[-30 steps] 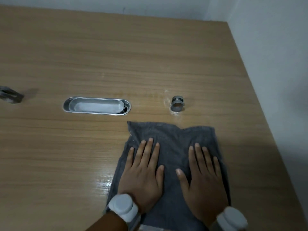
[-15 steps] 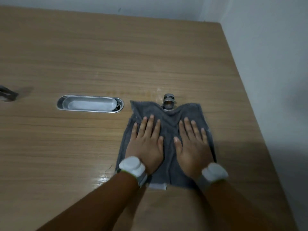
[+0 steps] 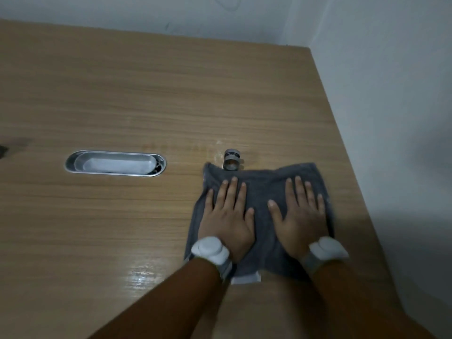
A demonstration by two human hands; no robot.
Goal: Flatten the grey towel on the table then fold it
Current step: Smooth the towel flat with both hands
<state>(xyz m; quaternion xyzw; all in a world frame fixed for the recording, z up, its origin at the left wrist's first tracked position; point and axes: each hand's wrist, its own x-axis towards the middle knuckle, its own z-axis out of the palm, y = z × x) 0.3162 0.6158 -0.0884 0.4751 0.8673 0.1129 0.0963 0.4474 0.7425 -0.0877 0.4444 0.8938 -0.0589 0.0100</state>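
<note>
The grey towel [image 3: 263, 192] lies spread on the wooden table [image 3: 146, 106], near its right side. Its far edge touches a small metal fitting. A white label [image 3: 245, 279] sticks out at its near edge. My left hand [image 3: 226, 214] presses flat on the towel's left half, fingers straight and pointing away from me. My right hand [image 3: 299, 214] presses flat on the right half in the same way. A strip of towel shows between the two hands. Both wrists wear white bands.
A small round metal fitting [image 3: 231, 162] stands on the table at the towel's far edge. An oval metal cable tray [image 3: 115, 163] is sunk into the table to the left. The table's right edge [image 3: 342, 143] runs close beside the towel, with a white wall beyond.
Both flat hands slid forward over the towel, pushing it away from me until its far edge reached the metal fitting. Since half a second ago the hands have spread slightly apart.
</note>
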